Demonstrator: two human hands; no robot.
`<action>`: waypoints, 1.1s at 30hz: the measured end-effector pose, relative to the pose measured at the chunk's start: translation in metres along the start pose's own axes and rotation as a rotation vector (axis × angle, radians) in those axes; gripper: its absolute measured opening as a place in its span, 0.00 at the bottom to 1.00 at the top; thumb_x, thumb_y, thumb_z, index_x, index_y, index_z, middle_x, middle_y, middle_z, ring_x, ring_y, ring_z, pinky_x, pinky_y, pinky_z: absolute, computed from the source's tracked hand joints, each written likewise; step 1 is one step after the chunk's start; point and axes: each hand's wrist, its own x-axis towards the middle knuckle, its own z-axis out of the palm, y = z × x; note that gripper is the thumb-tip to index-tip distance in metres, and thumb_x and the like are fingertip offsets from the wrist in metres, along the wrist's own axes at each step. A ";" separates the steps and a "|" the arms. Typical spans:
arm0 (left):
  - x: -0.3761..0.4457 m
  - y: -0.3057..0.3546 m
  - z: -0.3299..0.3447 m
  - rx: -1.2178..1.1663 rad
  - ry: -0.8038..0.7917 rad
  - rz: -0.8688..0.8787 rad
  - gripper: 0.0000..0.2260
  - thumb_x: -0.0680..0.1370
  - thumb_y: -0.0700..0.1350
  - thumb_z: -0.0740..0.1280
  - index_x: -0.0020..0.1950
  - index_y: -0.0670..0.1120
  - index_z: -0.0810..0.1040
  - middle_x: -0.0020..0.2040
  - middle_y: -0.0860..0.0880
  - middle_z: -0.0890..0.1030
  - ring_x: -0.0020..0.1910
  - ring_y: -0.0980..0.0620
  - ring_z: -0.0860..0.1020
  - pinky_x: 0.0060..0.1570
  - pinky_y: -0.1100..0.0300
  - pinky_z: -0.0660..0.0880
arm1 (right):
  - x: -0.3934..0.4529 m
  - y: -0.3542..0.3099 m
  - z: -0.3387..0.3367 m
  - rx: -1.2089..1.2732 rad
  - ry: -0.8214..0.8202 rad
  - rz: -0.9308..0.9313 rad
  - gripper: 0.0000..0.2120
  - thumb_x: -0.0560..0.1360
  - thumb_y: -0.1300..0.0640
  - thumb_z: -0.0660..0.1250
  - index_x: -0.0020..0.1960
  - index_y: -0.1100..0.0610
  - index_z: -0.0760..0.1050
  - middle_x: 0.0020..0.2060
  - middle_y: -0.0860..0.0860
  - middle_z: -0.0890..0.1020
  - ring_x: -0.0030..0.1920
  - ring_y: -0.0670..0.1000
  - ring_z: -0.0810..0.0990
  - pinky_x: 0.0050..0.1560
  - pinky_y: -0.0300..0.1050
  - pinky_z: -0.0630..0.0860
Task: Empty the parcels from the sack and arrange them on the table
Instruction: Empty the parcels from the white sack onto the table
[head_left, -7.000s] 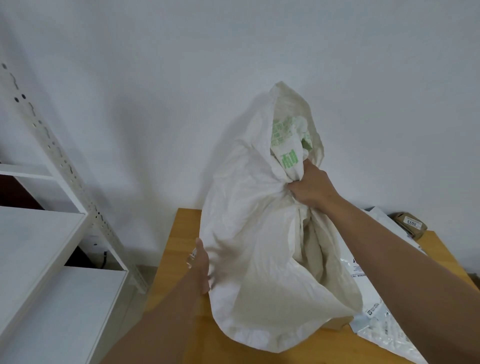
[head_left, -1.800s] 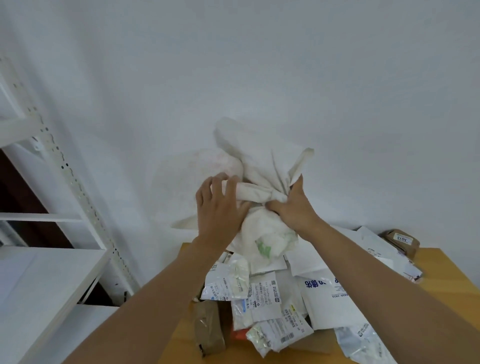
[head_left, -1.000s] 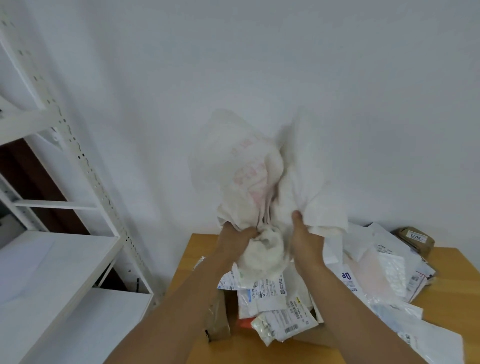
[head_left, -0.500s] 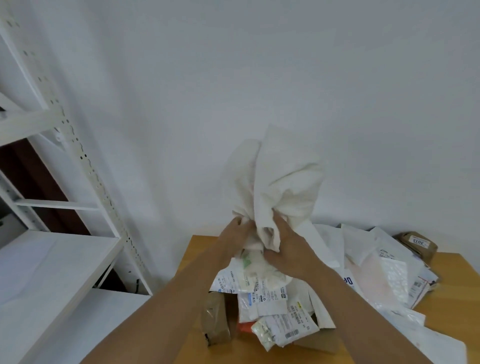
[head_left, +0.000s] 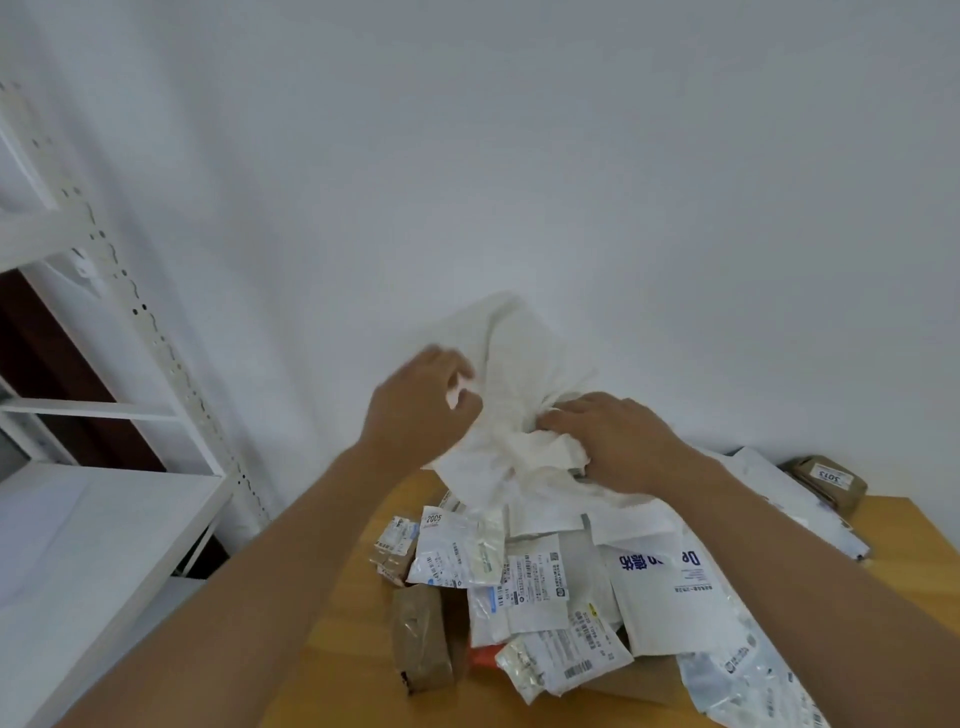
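Where readable, parcel label (head_left: 433, 518) "2005"

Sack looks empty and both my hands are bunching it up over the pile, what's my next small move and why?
Probably set the sack aside, off the parcels. Both hands, left and right, grip it crumpled and limp above the heap, and it covers the pile's far side. The parcels lie overlapped on the table, so arranging them needs free hands.

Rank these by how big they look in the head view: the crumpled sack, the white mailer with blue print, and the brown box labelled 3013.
1. Sack, the largest.
2. White mailer with blue print.
3. Brown box, the smallest, though it lies farthest from the camera, so its true size is unsure.
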 end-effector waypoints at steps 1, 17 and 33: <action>0.007 -0.002 -0.006 0.058 0.083 0.214 0.16 0.72 0.47 0.66 0.59 0.50 0.77 0.54 0.53 0.78 0.54 0.51 0.77 0.55 0.51 0.76 | 0.003 0.001 -0.006 -0.096 -0.019 -0.031 0.28 0.74 0.49 0.70 0.72 0.41 0.65 0.69 0.42 0.71 0.70 0.52 0.67 0.57 0.48 0.69; -0.013 -0.002 0.044 -0.077 -0.477 -0.023 0.66 0.59 0.69 0.76 0.77 0.53 0.31 0.80 0.51 0.53 0.77 0.50 0.55 0.75 0.48 0.52 | 0.026 -0.009 -0.016 0.510 0.572 -0.025 0.14 0.65 0.70 0.73 0.48 0.57 0.81 0.45 0.43 0.82 0.49 0.32 0.73 0.55 0.46 0.70; -0.020 -0.051 0.052 -1.448 -0.068 -0.697 0.27 0.68 0.47 0.76 0.66 0.46 0.77 0.61 0.43 0.81 0.60 0.43 0.80 0.59 0.46 0.76 | 0.000 0.007 0.014 0.910 -0.222 0.308 0.70 0.53 0.32 0.80 0.76 0.38 0.32 0.79 0.43 0.47 0.76 0.43 0.53 0.75 0.47 0.57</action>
